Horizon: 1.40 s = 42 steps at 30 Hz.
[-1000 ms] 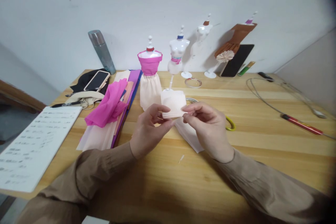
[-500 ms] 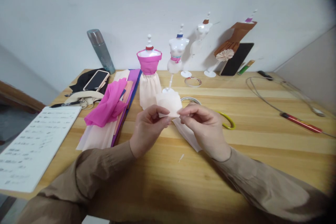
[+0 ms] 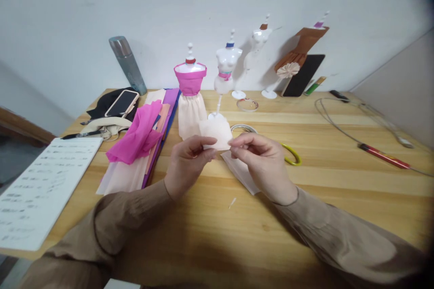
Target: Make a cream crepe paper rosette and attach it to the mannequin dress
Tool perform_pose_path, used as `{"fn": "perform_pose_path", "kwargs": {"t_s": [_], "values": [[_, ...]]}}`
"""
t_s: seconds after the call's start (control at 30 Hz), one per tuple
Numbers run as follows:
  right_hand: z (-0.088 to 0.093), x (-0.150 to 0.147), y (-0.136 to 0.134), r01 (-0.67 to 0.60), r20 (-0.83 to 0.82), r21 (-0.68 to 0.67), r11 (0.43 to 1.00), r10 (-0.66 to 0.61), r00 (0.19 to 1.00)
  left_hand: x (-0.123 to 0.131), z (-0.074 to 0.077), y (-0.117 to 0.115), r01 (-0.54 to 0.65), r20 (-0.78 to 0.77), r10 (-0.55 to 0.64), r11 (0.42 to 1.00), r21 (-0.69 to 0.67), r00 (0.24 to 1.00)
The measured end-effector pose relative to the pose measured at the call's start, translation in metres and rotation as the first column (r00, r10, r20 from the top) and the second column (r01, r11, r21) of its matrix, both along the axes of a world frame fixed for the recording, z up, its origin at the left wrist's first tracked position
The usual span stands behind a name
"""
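Squarely above the pale wooden table, the right hand and left hand are nearly closed, thumbs and fingers pinching the near corners of a small, thin off-white fabric rectangle between them. Since a second ago, its layered near edge has disappeared from view; more of the yellow curved handle shows at right.
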State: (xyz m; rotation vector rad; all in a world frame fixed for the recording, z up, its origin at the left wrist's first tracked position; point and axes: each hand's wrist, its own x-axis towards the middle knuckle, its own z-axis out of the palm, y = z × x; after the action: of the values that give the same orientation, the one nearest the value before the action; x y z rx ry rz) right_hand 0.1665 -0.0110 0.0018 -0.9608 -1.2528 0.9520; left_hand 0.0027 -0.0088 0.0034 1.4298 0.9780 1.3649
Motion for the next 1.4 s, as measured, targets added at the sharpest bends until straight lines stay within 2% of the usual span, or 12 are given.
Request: {"fn": "perform_pose_path", "kwargs": {"t_s": [0.13, 0.3, 0.47, 0.7, 1.1, 1.4], "values": [[0.002, 0.001, -0.001, 0.027, 0.067, 0.068, 0.997, -0.031, 0.997, -0.005, -0.001, 0.005, -0.040, -0.128, 0.064, 0.982, 0.183, 0.990], [-0.001, 0.003, -0.001, 0.090, 0.191, 0.138, 0.986, -0.116, 0.975, -0.008, 0.000, 0.008, -0.064, -0.253, 0.219, 0.860, 0.505, 0.942], [-0.008, 0.007, 0.003, 0.110, 0.233, 0.150, 0.983, -0.143, 0.962, -0.009, 0.000, 0.007, -0.030, -0.340, 0.305, 0.781, 0.624, 0.890], [-0.009, 0.007, 0.004, 0.094, 0.384, 0.281, 0.955, -0.202, 0.901, -0.008, -0.004, 0.009, -0.008, -0.392, 0.380, 0.726, 0.687, 0.838], [-0.013, 0.005, 0.007, 0.077, 0.366, 0.298, 0.951, -0.189, 0.911, -0.008, -0.010, 0.009, -0.029, -0.393, 0.471, 0.669, 0.743, 0.789], [-0.010, 0.005, 0.004, 0.090, 0.465, 0.340, 0.936, -0.251, 0.849, -0.006, -0.009, 0.008, -0.023, -0.403, 0.444, 0.694, 0.719, 0.800]]}}
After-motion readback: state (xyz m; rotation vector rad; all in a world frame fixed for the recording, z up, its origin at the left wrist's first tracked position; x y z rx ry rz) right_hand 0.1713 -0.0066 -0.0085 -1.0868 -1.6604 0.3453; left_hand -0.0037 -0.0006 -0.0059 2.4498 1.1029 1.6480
